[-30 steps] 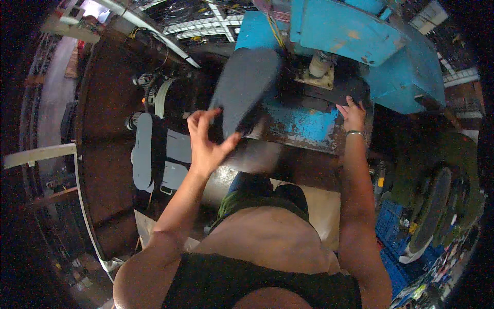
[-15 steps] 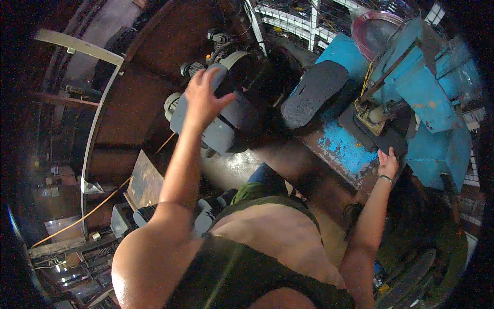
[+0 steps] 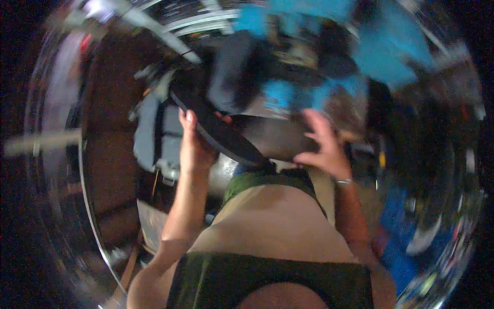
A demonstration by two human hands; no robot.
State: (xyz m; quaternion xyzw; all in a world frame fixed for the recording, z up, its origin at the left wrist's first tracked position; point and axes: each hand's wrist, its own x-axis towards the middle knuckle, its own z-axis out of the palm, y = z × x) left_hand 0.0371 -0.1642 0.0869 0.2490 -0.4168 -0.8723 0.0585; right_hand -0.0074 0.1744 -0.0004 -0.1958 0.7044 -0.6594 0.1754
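Note:
My left hand (image 3: 195, 141) grips a long dark shoe sole (image 3: 226, 131), thumb on its near side and fingertips showing beyond the far edge. The sole is tilted edge-up, its lower end near my waist. My right hand (image 3: 328, 149) is in the air to the right of it, fingers spread and holding nothing, smeared by motion. Beyond the hands, another dark sole (image 3: 231, 72) lies at the left side of the blue machine (image 3: 396, 46). Grey soles (image 3: 146, 134) sit left of my left hand.
A blurred metal fitting (image 3: 298, 55) is on the machine, above its worn blue-painted bed (image 3: 278, 95). A brown panel (image 3: 110, 134) with a pale curved edge stands at the left. Something blue (image 3: 399, 237) is low on the right.
The view has swung right. My left hand has left the grey soles and now holds a dark sole. My right hand has come away from the dark pieces on the machine toward my body.

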